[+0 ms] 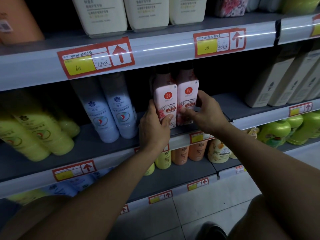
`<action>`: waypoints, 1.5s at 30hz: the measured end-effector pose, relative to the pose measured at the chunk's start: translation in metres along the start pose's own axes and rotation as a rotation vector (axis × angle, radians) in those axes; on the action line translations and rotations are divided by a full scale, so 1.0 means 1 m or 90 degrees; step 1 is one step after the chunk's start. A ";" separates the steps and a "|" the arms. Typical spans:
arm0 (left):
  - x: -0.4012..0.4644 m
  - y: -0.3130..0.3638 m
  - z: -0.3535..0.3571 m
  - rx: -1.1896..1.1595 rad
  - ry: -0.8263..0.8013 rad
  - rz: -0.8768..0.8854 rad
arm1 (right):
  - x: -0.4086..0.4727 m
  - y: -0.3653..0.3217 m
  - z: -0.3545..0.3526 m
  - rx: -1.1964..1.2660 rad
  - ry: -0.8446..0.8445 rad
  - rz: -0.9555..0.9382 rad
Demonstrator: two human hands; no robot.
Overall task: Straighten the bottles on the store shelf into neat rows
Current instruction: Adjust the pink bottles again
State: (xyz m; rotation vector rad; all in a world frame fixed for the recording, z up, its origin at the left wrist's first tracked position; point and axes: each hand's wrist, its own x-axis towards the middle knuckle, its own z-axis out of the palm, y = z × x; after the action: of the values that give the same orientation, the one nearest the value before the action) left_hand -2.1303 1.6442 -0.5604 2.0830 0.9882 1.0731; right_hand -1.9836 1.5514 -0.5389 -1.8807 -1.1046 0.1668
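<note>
Bottles, pink, two, labelled "Camellia Conditioner": standing upright and touching side by side on the grey middle shelf (239,110), near its front edge, roughly midway along the visible run. Dark caps reach up into the shadow under the shelf above.

Left pink bottle (165,99): gripped by the left hand (153,129), which sits at the bottle's lower left; fingers wrap its left side, thumb pressed across the lower front of the label.

Right pink bottle (187,94): gripped by the right hand (207,115), placed at the bottle's lower right; thumb lies across the lower front, fingers curl round the right side. Both forearms reach in from the lower frame, so the bottles stand between the two hands.

Pale blue bottles (110,115): two, touching, on the same shelf to the left of the pink pair, a gap apart from it.

Yellow-green bottles (34,134): several, toward the left end of that shelf.

Beige cartons (280,80): a row toward the right end of the shelf, well apart from the pink pair.

Cream bottles (145,13): on the shelf above.

Red-and-yellow price tags (96,58): fixed along the front rails, each with an upward arrow.

Orange and yellow bottles (181,153): on the shelf below.
</note>
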 end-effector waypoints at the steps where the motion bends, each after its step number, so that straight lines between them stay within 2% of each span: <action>1: 0.000 0.000 0.000 -0.003 0.003 -0.001 | 0.000 0.000 0.000 -0.001 0.001 0.000; 15: -0.001 -0.003 -0.001 -0.029 0.015 -0.006 | 0.000 0.002 0.000 0.018 -0.003 0.004; 31: 0.001 -0.018 -0.004 0.025 -0.019 0.018 | -0.004 -0.003 -0.004 -0.029 -0.019 0.049; 41: -0.014 -0.022 -0.034 0.013 -0.067 0.089 | -0.025 -0.021 -0.004 -0.117 0.095 0.164; 45: -0.022 -0.029 -0.060 0.063 -0.111 0.134 | -0.044 -0.038 0.002 -0.163 0.014 0.117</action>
State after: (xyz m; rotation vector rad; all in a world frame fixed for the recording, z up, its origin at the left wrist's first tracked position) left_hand -2.1996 1.6516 -0.5615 2.3582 0.7635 0.9395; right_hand -2.0346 1.5271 -0.5245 -2.2083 -0.9743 0.1124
